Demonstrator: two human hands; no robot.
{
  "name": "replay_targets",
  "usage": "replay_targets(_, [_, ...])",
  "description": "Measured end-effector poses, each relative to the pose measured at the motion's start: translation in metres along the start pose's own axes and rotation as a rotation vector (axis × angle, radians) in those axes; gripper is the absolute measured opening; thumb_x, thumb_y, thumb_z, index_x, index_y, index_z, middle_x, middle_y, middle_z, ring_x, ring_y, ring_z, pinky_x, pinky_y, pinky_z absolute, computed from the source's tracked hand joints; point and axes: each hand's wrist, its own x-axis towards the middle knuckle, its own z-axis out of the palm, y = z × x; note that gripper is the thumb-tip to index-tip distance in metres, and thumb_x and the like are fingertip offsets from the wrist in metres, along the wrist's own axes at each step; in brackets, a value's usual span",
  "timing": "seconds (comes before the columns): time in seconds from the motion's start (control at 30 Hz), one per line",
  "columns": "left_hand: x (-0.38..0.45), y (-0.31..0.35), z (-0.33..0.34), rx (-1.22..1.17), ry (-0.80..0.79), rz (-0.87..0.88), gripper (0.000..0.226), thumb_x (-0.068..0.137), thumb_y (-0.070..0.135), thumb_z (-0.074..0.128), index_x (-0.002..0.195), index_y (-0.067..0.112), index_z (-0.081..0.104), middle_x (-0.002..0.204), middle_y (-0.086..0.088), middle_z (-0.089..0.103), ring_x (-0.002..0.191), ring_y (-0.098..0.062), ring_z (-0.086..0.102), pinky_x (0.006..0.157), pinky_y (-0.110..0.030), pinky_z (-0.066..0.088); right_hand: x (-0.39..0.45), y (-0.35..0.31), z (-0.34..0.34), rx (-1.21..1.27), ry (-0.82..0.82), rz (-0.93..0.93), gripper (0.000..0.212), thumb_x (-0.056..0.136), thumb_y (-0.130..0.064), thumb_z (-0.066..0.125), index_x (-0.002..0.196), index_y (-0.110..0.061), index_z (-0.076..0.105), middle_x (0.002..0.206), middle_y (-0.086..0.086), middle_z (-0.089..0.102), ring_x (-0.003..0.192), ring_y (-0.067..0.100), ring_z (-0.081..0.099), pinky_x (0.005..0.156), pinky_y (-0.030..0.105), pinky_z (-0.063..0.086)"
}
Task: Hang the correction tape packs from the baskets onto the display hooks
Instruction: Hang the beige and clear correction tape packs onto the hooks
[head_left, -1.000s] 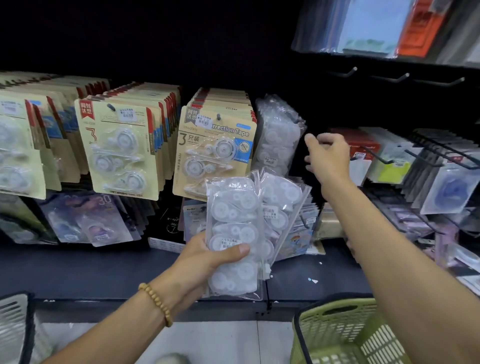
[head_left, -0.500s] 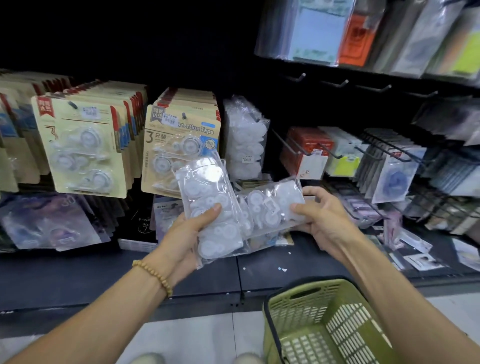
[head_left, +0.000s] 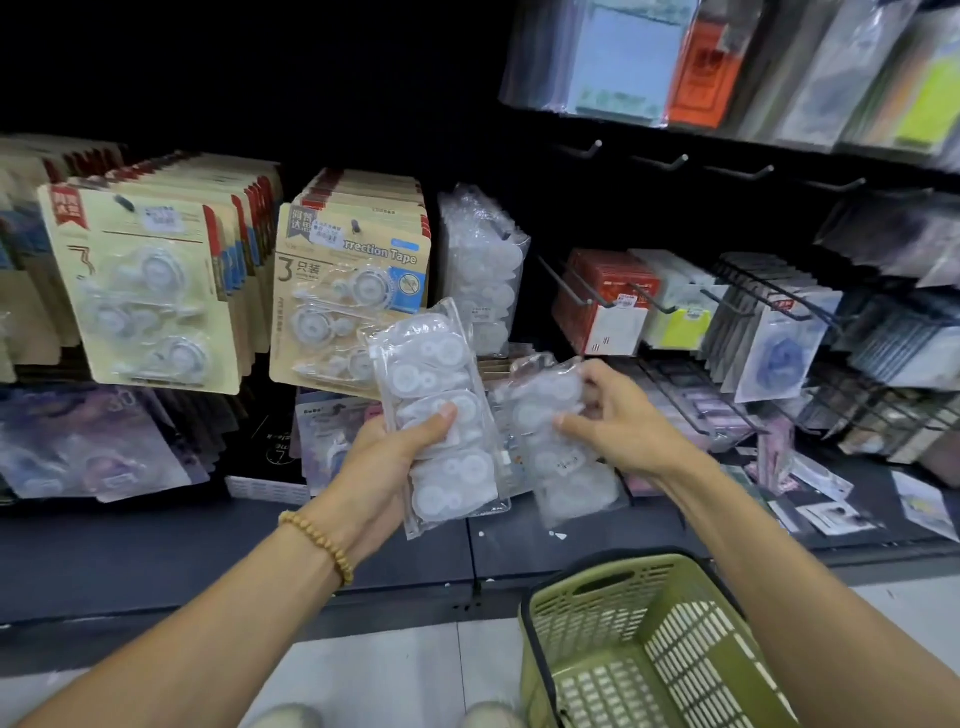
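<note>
Since half a second ago your right hand (head_left: 618, 415) has pulled one clear pack (head_left: 558, 447) apart from the stack (head_left: 441, 410) gripped in your left hand (head_left: 387, 457), above the green basket (head_left: 644, 644); behind, bagged packs (head_left: 483, 270) hang on a hook.

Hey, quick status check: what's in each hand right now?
Left hand grips a clear tape pack. Right hand holds another pack. Neither hung yet. Nothing blocking the hooks.

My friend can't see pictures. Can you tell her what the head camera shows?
Each hand holds a clear pack of correction tape before a shop display: left hand grips one pack, right hand another. A green basket sits below; carded packs hang on hooks.
</note>
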Motion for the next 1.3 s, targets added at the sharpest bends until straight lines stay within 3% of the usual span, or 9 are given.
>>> replay_targets(0.1, [-0.001,0.003,-0.007,0.025,0.071,-0.016,0.053,0.076,0.024,0.074,0.123,0.003,0.065,0.112,-0.016,0.075,0.100,-0.034,0.074,0.078,-0.047,0.063,0.009,-0.010,-0.002,0.330,0.030,0.079,0.037,0.095,0.007,0.059,0.113,-0.026,0.053,0.094,-0.004,0.073,0.082,0.008,0.072,0.061,0.028,0.058])
replay_targets(0.2, [-0.003,0.006,-0.015,0.073,0.088,-0.017,0.057,0.070,0.028,0.076,0.121,0.003,0.066,0.108,-0.016,0.076,0.098,-0.035,0.074,0.085,-0.052,0.060,0.029,-0.013,0.006,0.294,0.156,0.105,0.011,0.099,-0.033,0.060,0.110,-0.033,0.062,0.113,0.003,0.072,0.106,0.021,0.070,0.088,0.044,0.059])
replay_targets(0.27, [-0.004,0.009,-0.018,0.092,0.080,0.001,0.052,0.072,0.027,0.074,0.118,0.004,0.068,0.107,-0.016,0.076,0.097,-0.034,0.074,0.087,-0.051,0.060,0.042,-0.021,0.012,0.272,0.258,0.086,0.020,0.102,-0.044,0.054,0.102,-0.027,0.064,0.113,0.004,0.070,0.109,0.024,0.065,0.089,0.041,0.055])
replay_targets(0.43, [-0.004,0.014,-0.026,0.111,0.065,0.041,0.046,0.073,0.024,0.073,0.114,0.004,0.069,0.105,-0.017,0.076,0.093,-0.032,0.075,0.077,-0.045,0.063,0.082,-0.056,0.015,0.333,0.431,-0.002,0.016,0.095,-0.011,0.056,0.083,-0.020,0.062,0.089,-0.009,0.060,0.083,0.001,0.053,0.071,0.017,0.040])
replay_targets(0.63, [-0.004,0.015,-0.035,0.145,0.057,0.079,0.043,0.073,0.022,0.073,0.113,0.004,0.069,0.107,-0.018,0.076,0.096,-0.033,0.075,0.081,-0.044,0.063,0.112,-0.070,0.018,0.281,0.454,-0.117,0.020,0.099,-0.018,0.061,0.079,-0.018,0.062,0.076,-0.008,0.056,0.064,-0.004,0.048,0.063,0.007,0.043])
replay_targets(0.87, [-0.005,0.017,-0.038,0.158,0.070,0.075,0.041,0.072,0.021,0.073,0.109,0.004,0.070,0.105,-0.018,0.076,0.098,-0.036,0.074,0.086,-0.050,0.061,0.121,-0.071,0.018,0.217,0.554,-0.169,0.018,0.099,-0.018,0.061,0.081,-0.019,0.063,0.077,-0.010,0.060,0.058,-0.010,0.049,0.060,0.006,0.041])
replay_targets(1.07, [-0.005,0.015,-0.034,0.159,0.047,0.063,0.050,0.072,0.023,0.074,0.116,0.001,0.067,0.104,-0.018,0.076,0.094,-0.034,0.075,0.076,-0.040,0.064,0.138,-0.070,0.018,0.104,0.622,-0.054,0.027,0.093,-0.021,0.068,0.066,-0.024,0.064,0.085,0.001,0.073,0.086,0.014,0.066,0.077,0.026,0.051])
replay_targets(1.2, [-0.003,0.013,-0.034,0.196,0.146,-0.015,0.070,0.059,0.038,0.086,0.118,0.008,0.064,0.113,-0.018,0.072,0.098,-0.037,0.072,0.078,-0.047,0.062,0.146,-0.075,0.022,-0.001,0.681,0.049,0.009,0.094,-0.026,0.067,0.090,-0.017,0.069,0.086,-0.007,0.065,0.089,0.012,0.058,0.082,0.028,0.046])
replay_targets(1.3, [-0.003,0.015,-0.034,0.273,0.188,-0.092,0.066,0.060,0.046,0.077,0.116,0.014,0.061,0.109,-0.011,0.062,0.099,-0.037,0.065,0.089,-0.048,0.056,0.133,-0.068,0.026,0.003,0.739,0.105,0.023,0.093,-0.020,0.064,0.114,-0.016,0.057,0.100,-0.004,0.059,0.096,0.015,0.050,0.083,0.029,0.041])
